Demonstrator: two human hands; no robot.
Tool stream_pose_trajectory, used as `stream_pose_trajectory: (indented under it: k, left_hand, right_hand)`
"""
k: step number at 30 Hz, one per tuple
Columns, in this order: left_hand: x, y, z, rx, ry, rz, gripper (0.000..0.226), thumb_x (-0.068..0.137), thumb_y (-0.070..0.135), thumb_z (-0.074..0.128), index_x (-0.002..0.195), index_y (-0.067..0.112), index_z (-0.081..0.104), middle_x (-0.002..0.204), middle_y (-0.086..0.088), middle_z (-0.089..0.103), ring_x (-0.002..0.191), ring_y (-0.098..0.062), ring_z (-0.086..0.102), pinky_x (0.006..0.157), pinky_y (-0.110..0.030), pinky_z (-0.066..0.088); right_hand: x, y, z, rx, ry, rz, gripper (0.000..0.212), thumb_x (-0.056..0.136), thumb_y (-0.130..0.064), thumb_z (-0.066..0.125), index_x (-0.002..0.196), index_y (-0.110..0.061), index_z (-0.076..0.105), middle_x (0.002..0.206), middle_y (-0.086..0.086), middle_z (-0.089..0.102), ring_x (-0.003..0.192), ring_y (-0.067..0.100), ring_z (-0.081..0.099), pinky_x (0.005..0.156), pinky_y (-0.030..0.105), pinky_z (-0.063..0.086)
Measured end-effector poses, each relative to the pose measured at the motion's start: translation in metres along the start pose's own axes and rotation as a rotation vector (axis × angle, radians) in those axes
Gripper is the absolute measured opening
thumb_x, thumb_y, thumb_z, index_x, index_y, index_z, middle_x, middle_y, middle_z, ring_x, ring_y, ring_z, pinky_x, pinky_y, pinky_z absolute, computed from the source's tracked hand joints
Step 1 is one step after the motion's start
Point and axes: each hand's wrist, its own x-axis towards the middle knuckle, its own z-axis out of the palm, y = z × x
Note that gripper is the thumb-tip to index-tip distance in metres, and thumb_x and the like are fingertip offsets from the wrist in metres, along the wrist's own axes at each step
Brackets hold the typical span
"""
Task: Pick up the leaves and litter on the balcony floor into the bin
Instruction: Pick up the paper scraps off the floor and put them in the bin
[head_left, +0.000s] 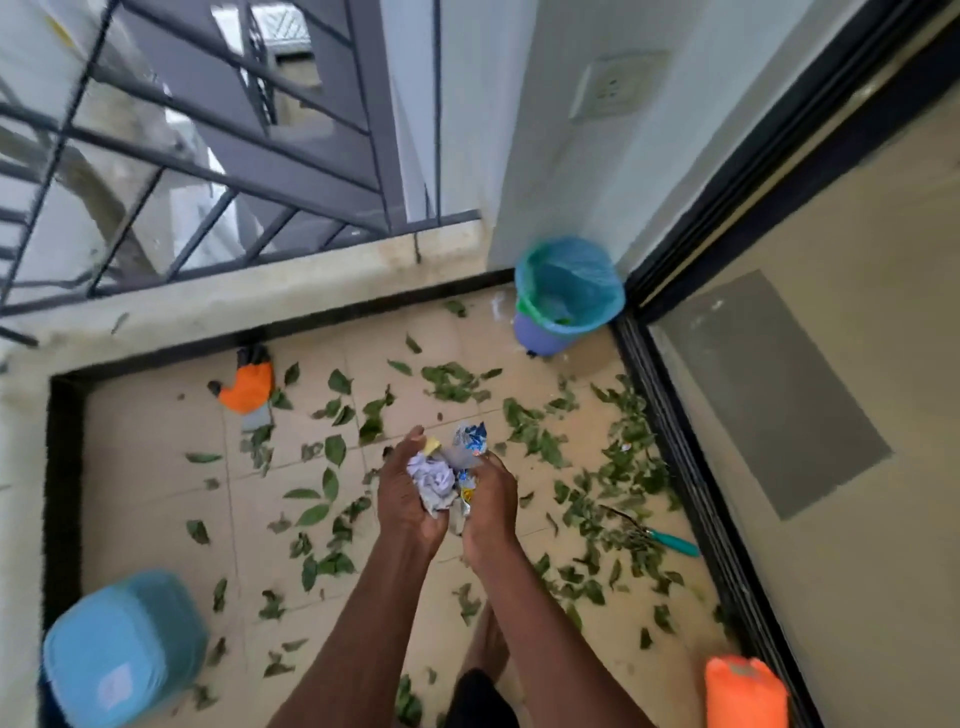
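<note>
My left hand (402, 493) and my right hand (491, 499) are cupped together in mid-frame, holding a bundle of litter (441, 467): crumpled white paper, a yellow scrap and a blue-and-silver wrapper. Green leaves (623, 467) lie scattered over the beige tiled balcony floor, thickest on the right by the door track. The bin (566, 296), purple with a blue-green liner, stands in the far right corner, well beyond my hands.
An orange glove (248, 387) lies on the floor at the far left. A blue plastic container (122, 654) sits at the near left, an orange object (745, 693) at the near right. A green-handled tool (670, 540) lies among leaves. Railing at left, sliding door at right.
</note>
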Motion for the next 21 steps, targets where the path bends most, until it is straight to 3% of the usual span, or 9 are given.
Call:
stream_pose_trajectory:
  k: [2, 3, 5, 7, 10, 12, 17, 19, 21]
  left_hand:
    - [0.001, -0.011, 0.024, 0.034, -0.003, -0.08, 0.075, 0.064, 0.032, 0.083, 0.127, 0.001, 0.057, 0.116, -0.021, 0.064, 0.105, -0.032, 0.057, 0.095, -0.04, 0.047]
    - [0.001, -0.014, 0.036, 0.016, -0.006, -0.093, 0.075, 0.071, 0.032, 0.078, 0.134, 0.0, 0.053, 0.126, -0.024, 0.06, 0.107, -0.034, 0.056, 0.096, -0.042, 0.044]
    - [0.004, -0.025, 0.063, 0.046, 0.041, -0.088, 0.053, 0.094, 0.027, 0.055, 0.138, -0.002, 0.048, 0.137, -0.025, 0.052, 0.112, -0.035, 0.056, 0.104, -0.044, 0.042]
    - [0.002, -0.035, 0.08, 0.045, 0.017, -0.094, 0.045, 0.101, 0.025, 0.042, 0.131, -0.006, 0.051, 0.131, -0.027, 0.055, 0.109, -0.034, 0.058, 0.111, -0.041, 0.038]
    - [0.001, -0.04, 0.1, 0.091, -0.056, -0.133, 0.038, 0.103, 0.025, 0.038, 0.106, -0.004, 0.063, 0.095, -0.017, 0.07, 0.084, -0.024, 0.066, 0.084, -0.028, 0.054]
    - [0.013, -0.038, 0.111, 0.116, -0.069, -0.135, 0.04, 0.102, 0.024, 0.041, 0.097, -0.005, 0.068, 0.092, -0.016, 0.07, 0.078, -0.024, 0.067, 0.073, -0.027, 0.057]
    - [0.059, -0.021, 0.12, 0.168, -0.047, -0.154, 0.042, 0.098, 0.026, 0.049, 0.126, -0.006, 0.053, 0.107, -0.022, 0.063, 0.092, -0.03, 0.064, 0.093, -0.036, 0.051]
    - [0.081, -0.015, 0.119, 0.238, -0.045, -0.158, 0.046, 0.097, 0.026, 0.058, 0.128, -0.007, 0.05, 0.114, -0.027, 0.064, 0.1, -0.035, 0.067, 0.091, -0.04, 0.055]
    - [0.136, -0.015, 0.1, 0.156, -0.072, -0.136, 0.072, 0.083, 0.022, 0.075, 0.142, -0.001, 0.041, 0.136, -0.031, 0.051, 0.125, -0.042, 0.053, 0.107, -0.052, 0.041]
  right_hand:
    - [0.002, -0.024, -0.013, 0.036, -0.045, 0.037, 0.017, 0.092, -0.015, 0.058, 0.087, -0.012, 0.074, 0.091, 0.008, 0.076, 0.083, 0.024, 0.071, 0.082, 0.039, 0.055]
    - [0.005, -0.033, -0.017, 0.077, -0.051, 0.051, 0.021, 0.097, -0.019, 0.055, 0.087, -0.013, 0.073, 0.09, 0.007, 0.075, 0.083, 0.022, 0.07, 0.083, 0.037, 0.054]
    - [0.011, -0.055, -0.029, 0.102, -0.024, 0.056, 0.026, 0.101, -0.025, 0.05, 0.089, -0.015, 0.071, 0.095, 0.005, 0.074, 0.087, 0.02, 0.069, 0.087, 0.035, 0.053]
    - [0.02, -0.066, -0.037, 0.007, -0.015, -0.073, 0.023, 0.102, -0.021, 0.049, 0.094, -0.019, 0.07, 0.101, 0.003, 0.073, 0.089, 0.015, 0.069, 0.083, 0.031, 0.054]
    - [0.034, -0.084, -0.044, -0.154, -0.024, -0.197, 0.016, 0.098, -0.018, 0.054, 0.097, -0.029, 0.065, 0.096, -0.005, 0.072, 0.088, 0.016, 0.07, 0.08, 0.033, 0.055]
    - [0.047, -0.095, -0.046, -0.23, -0.022, -0.197, 0.016, 0.097, -0.017, 0.056, 0.086, -0.027, 0.064, 0.087, -0.003, 0.071, 0.084, 0.02, 0.068, 0.076, 0.032, 0.052]
    - [0.086, -0.109, -0.03, -0.254, -0.044, -0.123, 0.019, 0.087, -0.005, 0.064, 0.074, -0.02, 0.066, 0.093, 0.016, 0.071, 0.081, 0.025, 0.065, 0.071, 0.032, 0.051]
    - [0.107, -0.113, -0.017, -0.262, -0.005, -0.111, 0.016, 0.081, -0.006, 0.069, 0.086, -0.019, 0.061, 0.102, 0.012, 0.063, 0.088, 0.029, 0.065, 0.069, 0.032, 0.053]
    - [0.134, -0.117, 0.002, -0.379, 0.05, -0.083, 0.031, 0.077, -0.012, 0.073, 0.099, -0.018, 0.051, 0.111, 0.004, 0.044, 0.099, 0.028, 0.057, 0.074, 0.031, 0.052]
